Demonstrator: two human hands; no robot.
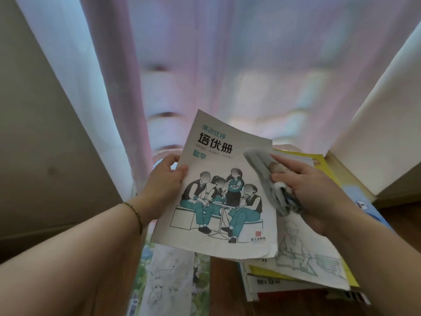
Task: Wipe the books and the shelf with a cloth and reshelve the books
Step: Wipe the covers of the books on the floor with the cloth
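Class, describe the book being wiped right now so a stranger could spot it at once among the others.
Start at the pale pink curtain, then drop to the two hands in front of it. The left hand grips a thin grey-white workbook while the right hand holds a grey cloth at its edge. Unlike the stacked books below, its cover shows four teal-clothed students.

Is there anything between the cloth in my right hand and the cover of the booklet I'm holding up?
Nothing visible. The grey folded cloth, held by the right hand, already lies against the right edge of the white illustrated booklet, which the left hand grips.
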